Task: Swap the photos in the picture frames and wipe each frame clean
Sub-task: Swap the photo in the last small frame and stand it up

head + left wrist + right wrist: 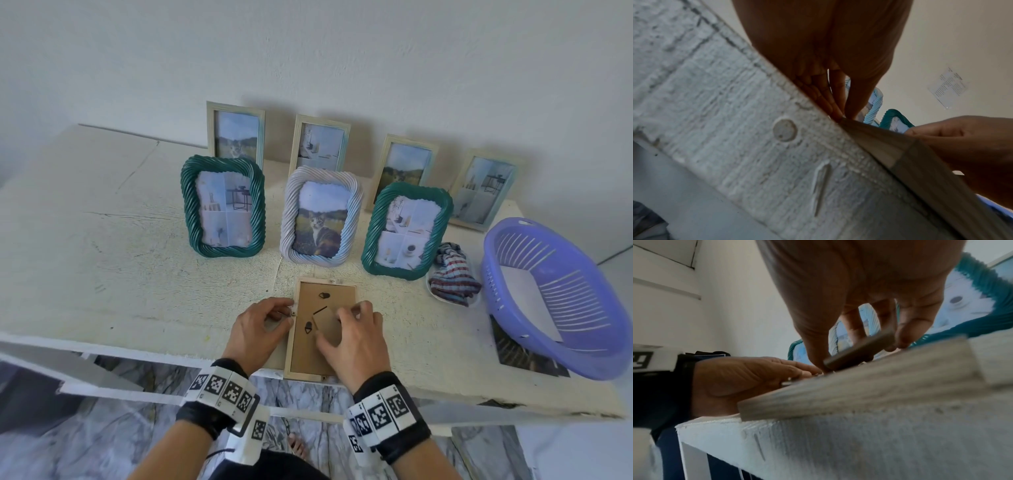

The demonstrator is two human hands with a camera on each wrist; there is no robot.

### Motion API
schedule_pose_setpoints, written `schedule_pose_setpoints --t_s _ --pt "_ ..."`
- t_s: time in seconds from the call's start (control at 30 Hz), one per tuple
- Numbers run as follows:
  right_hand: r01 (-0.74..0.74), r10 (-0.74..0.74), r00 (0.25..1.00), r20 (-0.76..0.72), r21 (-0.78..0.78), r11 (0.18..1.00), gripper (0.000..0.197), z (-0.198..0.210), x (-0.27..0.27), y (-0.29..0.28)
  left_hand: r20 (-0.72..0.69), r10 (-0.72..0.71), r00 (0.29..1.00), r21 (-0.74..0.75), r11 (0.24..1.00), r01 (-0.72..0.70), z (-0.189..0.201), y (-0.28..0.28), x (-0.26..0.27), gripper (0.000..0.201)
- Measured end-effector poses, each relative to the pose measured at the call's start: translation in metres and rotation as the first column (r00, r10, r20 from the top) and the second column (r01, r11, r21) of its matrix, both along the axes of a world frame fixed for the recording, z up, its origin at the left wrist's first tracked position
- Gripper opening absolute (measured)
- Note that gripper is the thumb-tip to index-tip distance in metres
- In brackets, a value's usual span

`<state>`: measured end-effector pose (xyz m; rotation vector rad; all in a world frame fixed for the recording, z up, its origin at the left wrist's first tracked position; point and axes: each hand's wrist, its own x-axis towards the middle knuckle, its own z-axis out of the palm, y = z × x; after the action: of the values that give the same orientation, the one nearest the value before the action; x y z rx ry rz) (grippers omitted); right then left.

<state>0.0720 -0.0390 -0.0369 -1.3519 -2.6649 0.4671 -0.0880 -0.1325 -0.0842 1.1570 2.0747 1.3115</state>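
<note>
A pale wooden frame (pixel 290 359) lies face down at the table's front edge, its brown back board up. My left hand (pixel 287 313) pinches a small metal tab on the frame's left rim; in the left wrist view the fingertips (pixel 840 112) meet at the frame's edge (pixel 900 154). My right hand (pixel 334 327) rests on the back board and holds the cardboard stand flap (pixel 325 320) between thumb and fingers; the right wrist view shows the flap (pixel 857 352) lifted slightly off the board. A striped cloth (pixel 452 274) lies to the right.
Two green twisted frames (pixel 222 205) (pixel 406 231) and a white one with a cat photo (pixel 320 216) stand behind, then a back row of pale wooden frames (pixel 236 132). A purple basket (pixel 555 298) sits at the right on a loose photo (pixel 513 349).
</note>
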Motion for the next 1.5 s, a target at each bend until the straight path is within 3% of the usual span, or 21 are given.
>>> schedule_pose_setpoints --t_s 0.17,0.37,0.57,0.67,0.97,1.1,1.37,1.5 --pt "-0.049 0.048 0.998 0.048 0.034 0.998 0.053 -0.007 0.004 0.004 -0.022 -0.003 1.000 0.007 1.000 0.003 -0.004 0.001 -0.001 0.027" --pt "-0.094 0.033 0.965 -0.262 -0.224 0.970 0.022 -0.012 0.034 0.041 -0.031 0.004 1.000 0.010 1.000 -0.004 -0.006 0.001 -0.001 0.029" --pt "-0.237 0.149 0.952 -0.269 -0.333 0.913 0.018 -0.015 0.041 0.071 -0.036 0.002 0.999 0.029 1.000 -0.001 -0.006 0.000 0.001 0.031" --pt "-0.275 0.190 0.951 -0.245 -0.384 0.881 0.013 -0.012 0.040 0.081 -0.068 -0.002 0.998 0.054 0.999 0.006 -0.007 -0.001 0.002 0.041" --pt "-0.311 0.251 0.942 -0.221 -0.303 0.901 0.020 -0.016 0.026 0.084 -0.240 -0.025 0.971 0.060 0.997 0.041 -0.010 -0.001 0.004 0.038" --pt "-0.315 0.249 0.938 -0.240 -0.295 0.902 0.021 -0.018 0.027 0.083 -0.339 -0.113 0.934 0.023 0.991 0.128 -0.011 0.001 0.002 0.034" --pt "-0.320 0.259 0.939 -0.226 -0.295 0.900 0.021 -0.017 0.026 0.085 -0.260 -0.124 0.958 0.066 0.987 0.146 -0.009 0.002 -0.001 0.035" --pt "-0.306 0.282 0.951 -0.128 -0.240 0.921 0.019 -0.009 0.020 0.087 -0.211 -0.108 0.971 0.059 0.991 0.123 -0.010 0.001 -0.001 0.046"
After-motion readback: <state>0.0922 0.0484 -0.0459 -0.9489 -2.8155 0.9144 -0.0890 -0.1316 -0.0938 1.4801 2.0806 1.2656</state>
